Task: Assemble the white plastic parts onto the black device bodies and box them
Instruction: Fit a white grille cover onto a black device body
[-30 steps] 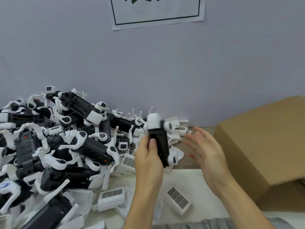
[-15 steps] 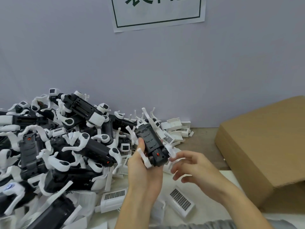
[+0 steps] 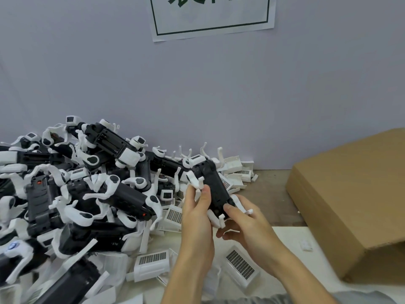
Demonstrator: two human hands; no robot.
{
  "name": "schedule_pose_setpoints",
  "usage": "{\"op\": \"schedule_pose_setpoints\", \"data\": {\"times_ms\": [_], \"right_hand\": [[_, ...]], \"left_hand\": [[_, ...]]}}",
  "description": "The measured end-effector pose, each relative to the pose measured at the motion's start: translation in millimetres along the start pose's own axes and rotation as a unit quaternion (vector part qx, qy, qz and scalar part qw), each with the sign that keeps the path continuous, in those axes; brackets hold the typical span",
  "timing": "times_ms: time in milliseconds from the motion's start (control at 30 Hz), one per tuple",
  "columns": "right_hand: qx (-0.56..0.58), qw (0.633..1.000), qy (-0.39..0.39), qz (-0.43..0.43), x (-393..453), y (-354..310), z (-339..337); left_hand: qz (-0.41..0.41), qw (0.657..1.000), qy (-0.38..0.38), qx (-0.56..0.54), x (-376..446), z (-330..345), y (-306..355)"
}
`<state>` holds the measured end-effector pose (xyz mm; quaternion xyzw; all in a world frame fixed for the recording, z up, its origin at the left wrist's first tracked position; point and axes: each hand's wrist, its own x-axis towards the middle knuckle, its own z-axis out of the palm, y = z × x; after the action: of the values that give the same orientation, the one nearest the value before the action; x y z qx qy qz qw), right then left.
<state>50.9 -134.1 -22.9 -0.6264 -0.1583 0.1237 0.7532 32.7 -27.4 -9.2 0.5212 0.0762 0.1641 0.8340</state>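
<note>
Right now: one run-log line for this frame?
left hand: holds black device body | right hand: holds lower end | cardboard box: right | stage: assembling

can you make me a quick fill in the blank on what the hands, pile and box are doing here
1. Both hands grip one ____ device body with white arms.
2. The heap of devices lies on the person's ____ side.
3. The cardboard box sits to the ____.
4. The left hand and right hand hold it above the ____.

Missing: black; left; right; table

Two hands (image 3: 219,218), one cardboard box (image 3: 355,207)
</note>
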Motion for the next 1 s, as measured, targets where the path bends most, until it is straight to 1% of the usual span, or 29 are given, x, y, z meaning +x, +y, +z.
{"op": "schedule_pose_setpoints", "data": {"times_ms": [67,167,267,333,433,567,667,800,1000], "right_hand": [[0.000,1.000,-0.008,-0.011,0.0,1.8,-1.1],[-0.007,0.999,-0.024,-0.023,-0.3,3.2,-1.5],[0.008,0.999,-0.042,-0.011,-0.2,3.5,-3.0],[-0.005,0.999,-0.048,0.002,0.2,5.3,-3.7],[-0.048,0.998,-0.039,0.011,1.0,6.9,-2.1],[-0.079,0.997,-0.016,0.015,0.2,8.6,-3.0],[-0.076,0.997,-0.010,0.016,-0.1,7.8,-3.1],[-0.027,0.999,-0.023,0.017,0.8,7.1,-2.6],[-0.030,0.999,-0.033,0.006,0.6,8.2,-4.0]], "left_hand": [[0.002,1.000,-0.001,0.012,0.7,0.2,-0.9],[0.005,1.000,0.005,-0.007,1.7,-0.8,-1.2],[0.007,1.000,0.005,-0.030,1.2,-1.9,-0.1],[0.003,0.999,0.013,-0.033,1.5,-2.6,0.3],[0.014,1.000,0.021,-0.001,2.7,-2.3,-1.6],[0.034,0.998,0.006,0.049,2.7,0.2,-4.9],[0.031,0.998,0.003,0.060,3.7,-0.5,-6.6],[0.021,0.999,0.009,0.046,5.2,-1.5,-6.0],[-0.006,1.000,0.026,0.011,6.2,-1.6,-7.2]]}}
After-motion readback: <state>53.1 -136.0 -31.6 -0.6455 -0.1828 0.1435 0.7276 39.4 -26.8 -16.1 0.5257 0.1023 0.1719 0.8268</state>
